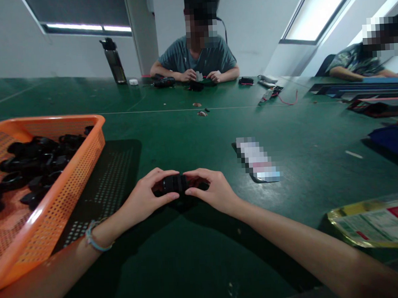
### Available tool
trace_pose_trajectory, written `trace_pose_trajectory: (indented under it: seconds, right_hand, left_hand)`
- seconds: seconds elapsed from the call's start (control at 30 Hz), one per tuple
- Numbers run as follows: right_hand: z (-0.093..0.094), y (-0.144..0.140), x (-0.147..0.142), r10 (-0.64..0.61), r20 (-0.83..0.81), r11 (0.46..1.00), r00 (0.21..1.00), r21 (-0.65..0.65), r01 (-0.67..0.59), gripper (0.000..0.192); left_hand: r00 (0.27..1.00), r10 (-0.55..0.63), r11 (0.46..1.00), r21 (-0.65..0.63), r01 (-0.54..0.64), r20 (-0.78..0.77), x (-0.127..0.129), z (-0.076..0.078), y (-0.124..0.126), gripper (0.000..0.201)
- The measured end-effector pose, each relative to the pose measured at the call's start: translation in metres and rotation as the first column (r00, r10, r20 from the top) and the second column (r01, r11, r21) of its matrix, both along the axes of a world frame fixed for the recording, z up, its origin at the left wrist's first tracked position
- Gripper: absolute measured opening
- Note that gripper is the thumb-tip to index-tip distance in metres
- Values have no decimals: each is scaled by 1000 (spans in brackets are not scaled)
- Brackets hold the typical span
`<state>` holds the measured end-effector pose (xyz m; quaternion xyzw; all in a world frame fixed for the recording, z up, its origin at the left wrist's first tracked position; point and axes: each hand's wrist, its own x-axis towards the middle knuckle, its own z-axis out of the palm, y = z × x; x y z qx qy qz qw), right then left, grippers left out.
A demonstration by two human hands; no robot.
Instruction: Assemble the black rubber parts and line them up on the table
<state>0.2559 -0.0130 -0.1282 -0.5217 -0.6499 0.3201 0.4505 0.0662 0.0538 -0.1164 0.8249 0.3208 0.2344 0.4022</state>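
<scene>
A black cylindrical part (pixel 174 184) lies sideways between my two hands, low over the green table. My left hand (pixel 148 192) has its thumb and fingers closed round the left end. From the other side, my right hand (pixel 215 189) grips the right end with thumb and fingers curled. My palms and fingers hide both ends, so its exact kind is unclear. To the left stands an orange plastic basket (pixel 79 188) with several black parts (pixel 48 159) of a similar look inside.
A phone (pixel 258 161) lies right of my hands, and a yellow-edged packet (pixel 373 224) is near the right edge. Across the green table (pixel 171 132) sits a person (pixel 197 55) handling small pieces. A dark bottle (pixel 114 62) stands at the back; another person (pixel 357 63) sits far right.
</scene>
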Motion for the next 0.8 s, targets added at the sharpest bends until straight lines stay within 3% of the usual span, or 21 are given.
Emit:
trace_pose_trajectory:
  seconds: [0.8]
  right_hand:
    - [-3,0,0,32,-76,999,997,-19,-33,31]
  left_hand:
    - [1000,-21,1000,-9,21,10,-1,-1,1,41]
